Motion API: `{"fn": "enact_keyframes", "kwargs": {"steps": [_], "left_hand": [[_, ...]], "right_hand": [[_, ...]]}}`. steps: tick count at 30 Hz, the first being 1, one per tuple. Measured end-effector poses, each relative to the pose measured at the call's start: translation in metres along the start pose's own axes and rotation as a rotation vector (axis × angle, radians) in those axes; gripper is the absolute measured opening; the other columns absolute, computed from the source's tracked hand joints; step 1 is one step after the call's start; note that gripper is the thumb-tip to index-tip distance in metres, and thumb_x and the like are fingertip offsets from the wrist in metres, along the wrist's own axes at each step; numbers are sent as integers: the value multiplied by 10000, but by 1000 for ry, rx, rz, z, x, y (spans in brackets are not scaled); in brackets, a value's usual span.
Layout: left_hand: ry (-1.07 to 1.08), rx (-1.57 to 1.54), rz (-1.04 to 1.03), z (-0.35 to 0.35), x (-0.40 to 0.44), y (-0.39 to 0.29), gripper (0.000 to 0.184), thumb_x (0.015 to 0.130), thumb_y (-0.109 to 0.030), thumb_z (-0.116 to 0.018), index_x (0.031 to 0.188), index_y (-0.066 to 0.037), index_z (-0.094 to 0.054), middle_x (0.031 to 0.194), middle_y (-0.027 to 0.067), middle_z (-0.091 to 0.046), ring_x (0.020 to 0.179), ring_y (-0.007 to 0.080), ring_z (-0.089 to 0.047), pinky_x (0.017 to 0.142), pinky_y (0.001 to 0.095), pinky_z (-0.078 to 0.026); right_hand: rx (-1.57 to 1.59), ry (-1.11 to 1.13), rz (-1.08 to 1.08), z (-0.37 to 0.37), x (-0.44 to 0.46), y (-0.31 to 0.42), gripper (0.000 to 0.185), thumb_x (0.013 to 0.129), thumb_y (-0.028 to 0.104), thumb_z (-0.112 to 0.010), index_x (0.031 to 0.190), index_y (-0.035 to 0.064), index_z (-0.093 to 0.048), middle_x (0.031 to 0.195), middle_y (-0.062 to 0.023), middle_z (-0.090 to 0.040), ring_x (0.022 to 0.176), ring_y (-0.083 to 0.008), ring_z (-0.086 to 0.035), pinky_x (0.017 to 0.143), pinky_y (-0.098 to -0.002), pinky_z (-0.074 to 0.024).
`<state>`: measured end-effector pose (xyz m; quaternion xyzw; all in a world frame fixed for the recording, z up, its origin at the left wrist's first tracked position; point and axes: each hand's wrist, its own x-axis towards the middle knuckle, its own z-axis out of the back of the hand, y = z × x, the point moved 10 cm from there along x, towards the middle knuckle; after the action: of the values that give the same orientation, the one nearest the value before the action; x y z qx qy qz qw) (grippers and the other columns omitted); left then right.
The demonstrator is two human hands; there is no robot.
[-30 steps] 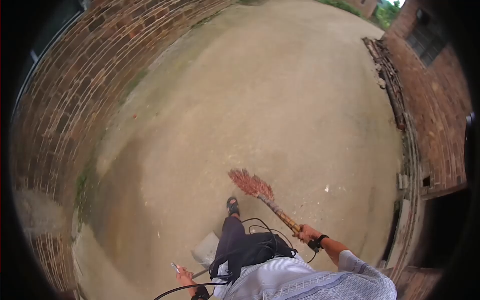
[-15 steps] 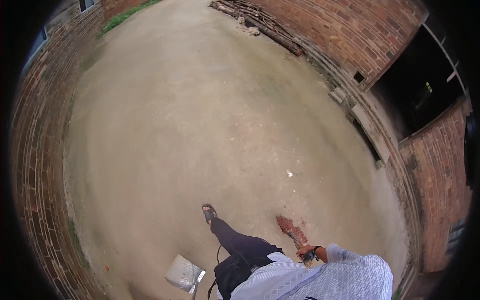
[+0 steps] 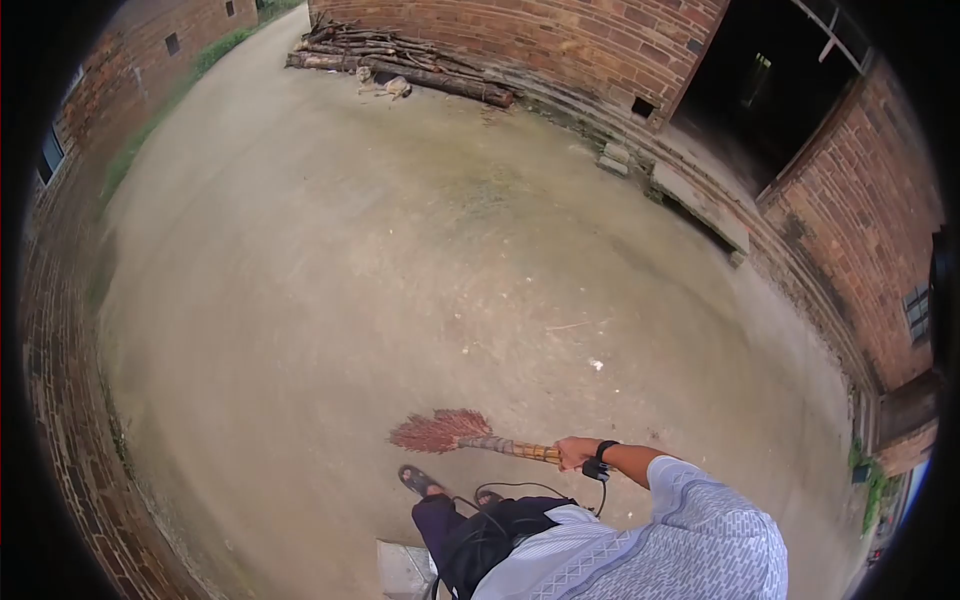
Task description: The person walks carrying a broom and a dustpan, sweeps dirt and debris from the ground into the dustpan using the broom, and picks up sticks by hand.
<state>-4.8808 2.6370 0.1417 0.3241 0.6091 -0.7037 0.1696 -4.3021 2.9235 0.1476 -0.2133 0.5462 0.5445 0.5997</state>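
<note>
My right hand (image 3: 574, 453) is closed round the handle of a short broom (image 3: 511, 449). Its reddish bristles spread out to the left, over the concrete just ahead of my sandalled feet. A black band and a small device with a cable sit at the right wrist. Low in the view, left of my dark trousers, part of a metal dustpan (image 3: 402, 568) shows, its lower part cut off by the frame edge. My left hand is out of sight.
Small white scraps (image 3: 597, 365) and a thin twig lie on the concrete yard (image 3: 300, 300). A dog (image 3: 385, 84) lies beside a log pile (image 3: 420, 68) by the brick wall. A stone slab (image 3: 700, 205) fronts the dark doorway (image 3: 765, 85) at right.
My right hand has moved forward and the broom has swung round to point left. The view has turned to the right. The dustpan now shows lower, nearer my legs.
</note>
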Motion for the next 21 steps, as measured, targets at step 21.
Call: {"fn": "enact_keyframes", "kwargs": {"steps": [21], "left_hand": [[18, -19, -124, -297, 329, -291, 466, 1009, -523, -546, 852, -89, -484, 556, -50, -275, 454, 92, -291, 434, 266, -320]], "right_hand": [[591, 117, -552, 114, 172, 278, 185, 803, 221, -738, 777, 40, -710, 678, -65, -674, 554, -175, -630, 514, -344, -509]]}}
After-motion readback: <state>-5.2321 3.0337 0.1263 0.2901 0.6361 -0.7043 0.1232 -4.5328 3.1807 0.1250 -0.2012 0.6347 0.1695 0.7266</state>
